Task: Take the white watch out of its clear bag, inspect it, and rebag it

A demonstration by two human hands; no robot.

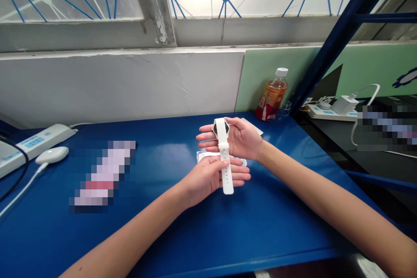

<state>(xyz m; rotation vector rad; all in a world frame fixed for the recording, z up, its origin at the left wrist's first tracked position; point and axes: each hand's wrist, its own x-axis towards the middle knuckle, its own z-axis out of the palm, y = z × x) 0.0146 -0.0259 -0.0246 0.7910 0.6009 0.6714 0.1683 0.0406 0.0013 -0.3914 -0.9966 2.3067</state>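
Observation:
A white watch strap [227, 179] with a round watch head [220, 129] hangs across both palms, above the blue table [156, 234]. My left hand [211, 176] has its thumb pressed on the holed part of the strap, with its fingers stretched out behind it. Higher up, my right hand [239, 139] lies palm up with its fingers spread under the watch head, which rests against them. Behind the hands, a white item [202, 155] on the table is mostly hidden.
An orange drink bottle [272, 95] stands by the wall. At left lie a power strip [42, 141], a white mouse-like device [52, 155] with a cable, and a blurred-out item [104, 176]. Another power strip [332, 113] is at right, past the blue frame [335, 34].

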